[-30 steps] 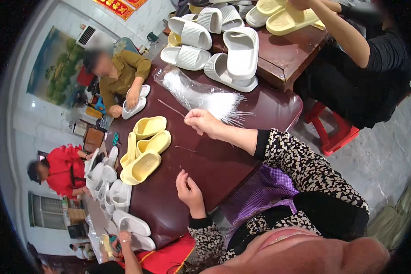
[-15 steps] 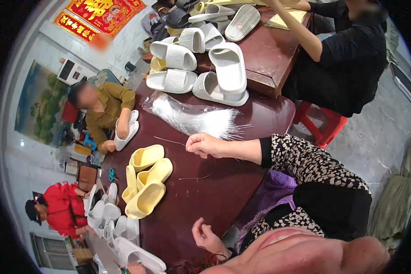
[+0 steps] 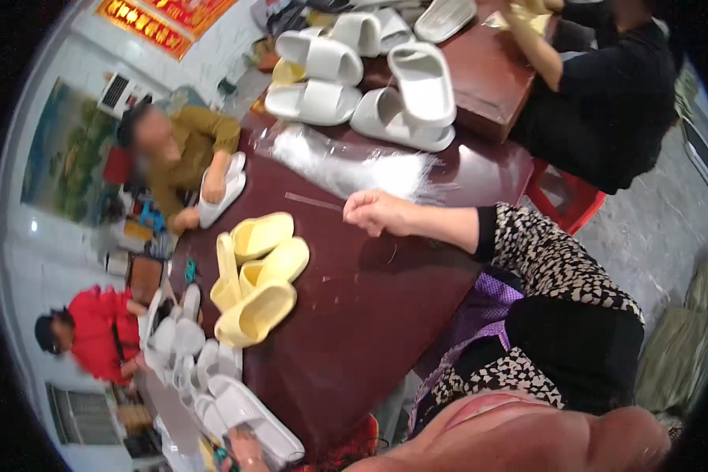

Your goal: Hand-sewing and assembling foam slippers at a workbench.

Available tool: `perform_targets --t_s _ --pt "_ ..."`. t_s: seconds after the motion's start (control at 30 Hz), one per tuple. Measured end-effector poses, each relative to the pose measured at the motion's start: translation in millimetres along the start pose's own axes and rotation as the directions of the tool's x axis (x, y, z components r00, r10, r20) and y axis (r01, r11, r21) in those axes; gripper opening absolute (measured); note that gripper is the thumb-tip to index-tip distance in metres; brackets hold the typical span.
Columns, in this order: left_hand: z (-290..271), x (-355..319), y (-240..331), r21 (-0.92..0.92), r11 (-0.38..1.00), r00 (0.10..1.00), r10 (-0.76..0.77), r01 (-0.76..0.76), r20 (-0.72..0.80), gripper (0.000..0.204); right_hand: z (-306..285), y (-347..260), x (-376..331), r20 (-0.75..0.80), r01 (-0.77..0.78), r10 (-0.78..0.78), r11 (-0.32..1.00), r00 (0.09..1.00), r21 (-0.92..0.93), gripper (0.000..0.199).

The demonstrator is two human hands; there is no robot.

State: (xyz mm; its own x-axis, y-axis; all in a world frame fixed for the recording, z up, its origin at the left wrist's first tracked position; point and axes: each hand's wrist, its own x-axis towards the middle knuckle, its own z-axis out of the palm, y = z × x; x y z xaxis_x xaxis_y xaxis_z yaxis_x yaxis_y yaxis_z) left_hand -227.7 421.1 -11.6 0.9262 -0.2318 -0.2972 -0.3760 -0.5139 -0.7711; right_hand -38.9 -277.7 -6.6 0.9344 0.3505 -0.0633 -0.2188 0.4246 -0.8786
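On the dark red-brown tabletop [image 3: 370,307], the right hand [image 3: 376,212] is rested with its fingers curled into a loose fist; a thin clear strand [image 3: 313,201] is seen running from the fingertips toward the left, though whether it is actually pinched cannot be told. The left hand is not seen. A bundle of fine white translucent fibres [image 3: 354,167], wrapped in glossy film, is laid just beyond the hand. Soft, smooth, rounded yellow slippers [image 3: 258,285] are piled to the left, well apart from the hand, and white slippers [image 3: 405,106] of the same moulded shape are stacked at the far edge. Bare polished surface is left between hand and yellow pile. Other people are seated around the table, beside a pale wall.
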Motion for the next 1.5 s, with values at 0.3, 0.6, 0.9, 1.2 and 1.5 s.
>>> perform_targets --t_s 0.3,0.6,0.9,1.2,1.5 --pt "13 -67 2 -0.239 0.962 0.986 -0.103 0.133 0.132 0.021 2 10 0 0.008 -0.038 0.038 0.998 0.999 0.048 0.001" --pt "50 -74 15 -0.259 0.953 0.978 -0.114 0.157 0.173 0.028 11 10 5 0.068 -0.071 0.067 0.996 0.995 0.049 0.001" --pt "49 -59 28 -0.439 0.856 0.961 -0.267 0.273 0.078 0.029 0 13 2 0.107 -0.032 0.030 0.999 0.994 0.014 0.004" --pt "-115 -45 61 -0.271 0.905 0.941 -0.337 0.327 0.010 0.026 -1 17 2 0.027 -0.011 0.012 0.999 1.000 -0.050 0.008" --pt "-290 -120 358 -0.916 -0.291 0.961 0.123 0.275 0.249 0.025 5 31 12 0.138 -0.069 0.069 0.998 0.988 -0.004 0.011"
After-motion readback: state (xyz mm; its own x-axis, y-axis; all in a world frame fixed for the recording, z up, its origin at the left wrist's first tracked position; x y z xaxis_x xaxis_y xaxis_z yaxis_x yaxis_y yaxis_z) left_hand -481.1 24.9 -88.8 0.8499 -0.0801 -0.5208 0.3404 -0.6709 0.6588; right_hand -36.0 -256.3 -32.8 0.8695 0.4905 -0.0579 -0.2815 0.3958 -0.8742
